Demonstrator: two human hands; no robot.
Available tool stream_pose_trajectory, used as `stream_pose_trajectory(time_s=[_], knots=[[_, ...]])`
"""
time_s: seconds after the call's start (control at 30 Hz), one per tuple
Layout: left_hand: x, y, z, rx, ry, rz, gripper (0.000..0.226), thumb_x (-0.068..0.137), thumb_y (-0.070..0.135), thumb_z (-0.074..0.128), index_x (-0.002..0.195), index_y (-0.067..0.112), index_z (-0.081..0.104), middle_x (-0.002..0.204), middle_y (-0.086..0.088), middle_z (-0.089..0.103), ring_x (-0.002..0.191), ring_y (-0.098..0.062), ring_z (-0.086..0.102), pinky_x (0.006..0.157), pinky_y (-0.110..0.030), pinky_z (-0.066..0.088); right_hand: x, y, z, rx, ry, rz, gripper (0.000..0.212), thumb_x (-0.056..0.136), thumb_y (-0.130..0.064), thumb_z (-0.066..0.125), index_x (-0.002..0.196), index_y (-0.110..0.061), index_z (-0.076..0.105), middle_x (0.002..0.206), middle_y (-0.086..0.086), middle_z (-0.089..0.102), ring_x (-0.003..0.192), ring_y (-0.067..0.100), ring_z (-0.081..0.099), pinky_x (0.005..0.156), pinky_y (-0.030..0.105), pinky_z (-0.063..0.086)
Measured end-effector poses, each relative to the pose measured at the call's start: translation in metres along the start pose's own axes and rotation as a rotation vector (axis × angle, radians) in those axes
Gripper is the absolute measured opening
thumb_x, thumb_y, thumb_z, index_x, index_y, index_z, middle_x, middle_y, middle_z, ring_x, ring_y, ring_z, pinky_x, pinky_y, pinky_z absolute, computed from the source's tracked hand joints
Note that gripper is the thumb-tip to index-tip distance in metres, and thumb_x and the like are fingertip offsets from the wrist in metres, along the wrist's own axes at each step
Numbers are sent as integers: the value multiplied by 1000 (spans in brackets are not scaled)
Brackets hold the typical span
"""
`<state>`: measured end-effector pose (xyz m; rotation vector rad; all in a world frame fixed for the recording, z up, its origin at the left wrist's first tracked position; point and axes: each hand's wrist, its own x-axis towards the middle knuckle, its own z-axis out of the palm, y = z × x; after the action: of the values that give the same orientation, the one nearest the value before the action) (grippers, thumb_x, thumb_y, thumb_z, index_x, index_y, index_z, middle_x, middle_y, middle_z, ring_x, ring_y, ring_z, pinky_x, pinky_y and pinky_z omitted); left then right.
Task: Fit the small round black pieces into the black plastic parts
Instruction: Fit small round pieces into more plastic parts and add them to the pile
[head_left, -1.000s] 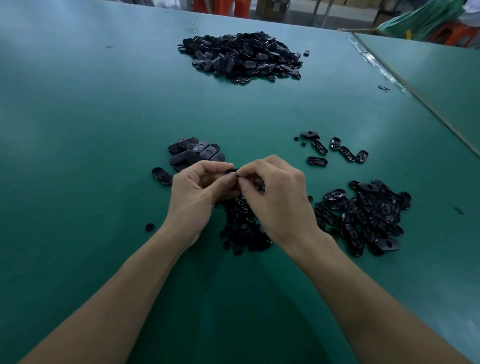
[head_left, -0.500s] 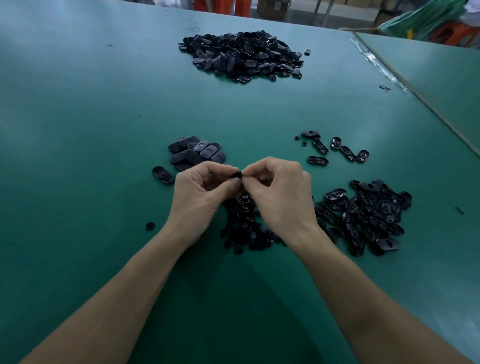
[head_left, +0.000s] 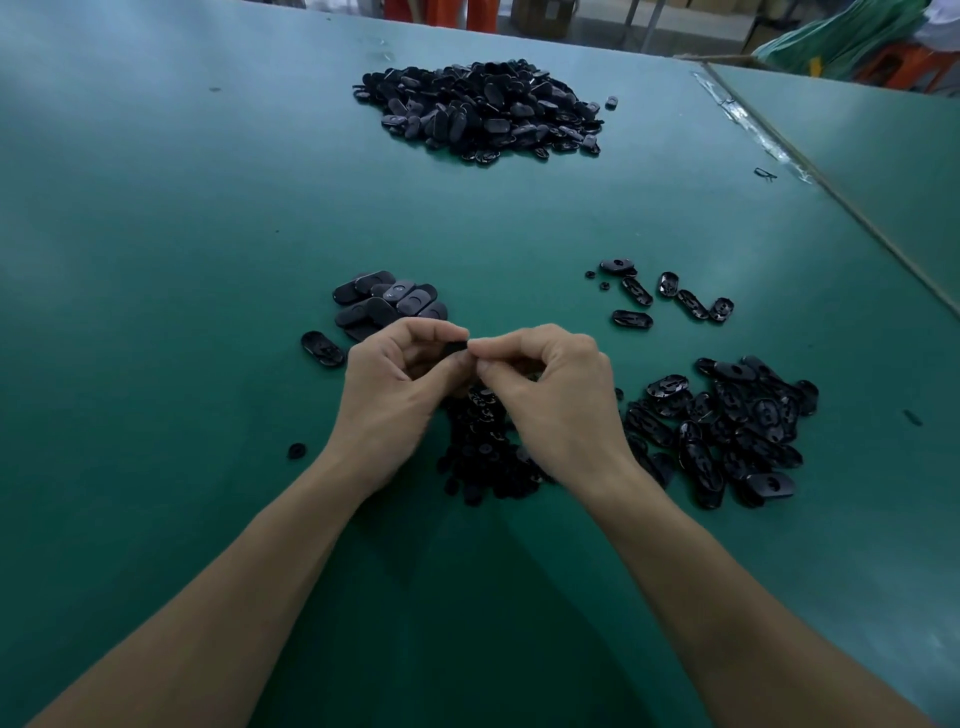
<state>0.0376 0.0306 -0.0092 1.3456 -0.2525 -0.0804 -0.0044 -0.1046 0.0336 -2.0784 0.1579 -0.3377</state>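
Note:
My left hand (head_left: 387, 395) and my right hand (head_left: 550, 400) meet fingertip to fingertip above the green table, both pinching one black plastic part (head_left: 456, 347), of which only a sliver shows. Whether a small round piece sits in it is hidden by the fingers. Below the hands lies a heap of small round black pieces (head_left: 483, 452). A pile of oval black parts (head_left: 727, 426) lies to the right. A small stack of oval parts (head_left: 389, 304) sits just beyond my left hand.
A large heap of black parts (head_left: 483, 109) lies at the far middle of the table. A few loose parts (head_left: 670, 296) are scattered at the right. One round piece (head_left: 296, 450) lies alone left of my left wrist. A seam to a second table (head_left: 831, 192) runs along the right.
Both hands have drifted slightly away from me, still joined at the fingertips on the same part. The piles have not moved.

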Motion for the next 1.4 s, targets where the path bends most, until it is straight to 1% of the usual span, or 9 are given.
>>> stream_pose_trajectory(time_s=[0.1,0.17,0.27,0.4,0.67,0.97,1.17,1.3,1.4], knots=[[0,-1,1,10,6,-8,22,87,-6,69,91,15,67,75,2,75,67,-6,69,63,-16,54,6,5,-8,-8,-36,6,21,85,-13,75,97,-30,77,88,-9,66,72,-2,62,69,8,45],[0,-1,1,6,6,-16,22,87,-6,70,92,15,67,74,1,75,66,-7,70,61,-16,53,10,7,-14,57,-105,49,23,85,-13,76,102,-28,75,83,-9,68,75,2,66,77,17,54],[0,-1,0,-6,-11,-31,21,86,-6,70,93,14,68,75,-1,75,67,-9,71,61,-16,54,17,9,-21,57,-190,40,16,83,-11,77,96,-21,77,83,-5,75,81,8,72,86,33,59],[1,1,0,-5,-39,-55,19,84,-5,71,91,12,70,76,-2,76,67,-10,71,62,-17,55,23,11,-27,29,-258,21,11,82,-11,79,89,-19,76,81,-1,77,80,12,73,86,39,59],[2,2,0,-23,-40,-75,18,83,-6,71,92,10,70,74,-3,76,65,-11,72,62,-17,55,27,10,-28,-2,-292,5,10,83,-12,77,86,-22,75,73,-4,75,71,5,71,72,24,57],[1,3,2,7,-29,-81,17,82,-8,72,91,7,71,76,-5,77,65,-12,72,63,-19,57,26,9,-22,-58,-222,27,10,78,-14,75,77,-23,74,68,-8,73,65,-1,68,68,21,55],[-1,4,1,24,54,-86,19,78,-9,76,79,10,73,67,-10,73,60,-20,70,58,-23,57,28,12,-26,-2,-320,14,12,81,-10,76,83,-22,76,65,-14,71,61,-3,65,60,12,46],[0,4,1,47,43,-81,17,78,-7,77,80,9,73,66,-9,73,59,-18,70,58,-23,57,29,13,-25,8,-342,22,15,83,-8,75,83,-23,75,65,-9,71,60,1,65,61,14,47],[-1,5,0,-8,7,-95,15,72,5,78,85,6,72,68,-9,74,61,-16,71,59,-20,56,29,14,-26,61,-325,49,12,82,-9,76,83,-21,76,68,-4,73,63,7,68,62,19,49]])
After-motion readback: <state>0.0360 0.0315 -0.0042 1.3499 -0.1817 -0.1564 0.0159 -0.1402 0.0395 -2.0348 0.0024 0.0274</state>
